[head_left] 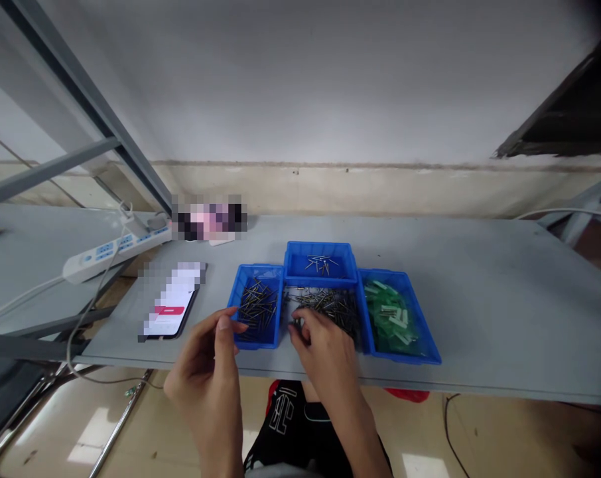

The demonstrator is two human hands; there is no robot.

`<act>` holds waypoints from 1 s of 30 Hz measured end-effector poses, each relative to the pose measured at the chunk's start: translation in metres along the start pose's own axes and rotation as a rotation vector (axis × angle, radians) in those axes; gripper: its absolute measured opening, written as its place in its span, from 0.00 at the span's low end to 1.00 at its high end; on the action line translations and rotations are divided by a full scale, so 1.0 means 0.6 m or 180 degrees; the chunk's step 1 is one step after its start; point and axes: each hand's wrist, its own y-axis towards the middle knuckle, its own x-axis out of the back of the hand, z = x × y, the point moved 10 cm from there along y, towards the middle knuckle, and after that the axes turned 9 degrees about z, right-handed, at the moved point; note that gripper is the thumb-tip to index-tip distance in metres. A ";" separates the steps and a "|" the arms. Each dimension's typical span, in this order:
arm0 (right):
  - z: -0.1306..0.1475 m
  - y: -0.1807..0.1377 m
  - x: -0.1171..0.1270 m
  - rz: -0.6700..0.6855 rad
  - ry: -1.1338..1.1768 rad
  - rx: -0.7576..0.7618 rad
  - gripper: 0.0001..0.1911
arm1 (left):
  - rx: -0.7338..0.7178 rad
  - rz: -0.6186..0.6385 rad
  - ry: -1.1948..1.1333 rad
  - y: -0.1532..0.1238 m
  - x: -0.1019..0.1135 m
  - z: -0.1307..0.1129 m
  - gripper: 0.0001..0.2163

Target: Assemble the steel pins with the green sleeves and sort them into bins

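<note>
My left hand (208,362) is raised in front of the left blue bin (233,292), thumb and fingertips drawn together; anything between them is too small to make out. The bin holds many thin dark metal pins (261,305), possibly nails or screws. My right hand (325,345) curls over a loose pile of similar dark pins (330,302) on the table between the bins. Its thumb and index finger are bent toward each other, and what they grip, if anything, cannot be seen. Behind the pile, a blue bin (293,259) contains a few silvery pins (323,264).
The right blue bin (424,332) holds green plastic bags and white strips (397,315). A phone (174,305) with a lit screen lies left on the grey table (504,299). Beyond it are a white power strip (116,249), cables and a metal frame post (126,146).
</note>
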 end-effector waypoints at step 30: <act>-0.049 -0.096 0.106 -0.0591 0.3766 -0.0489 0.09 | -0.1379 0.2118 -0.0089 -0.090 -0.167 -0.087 0.17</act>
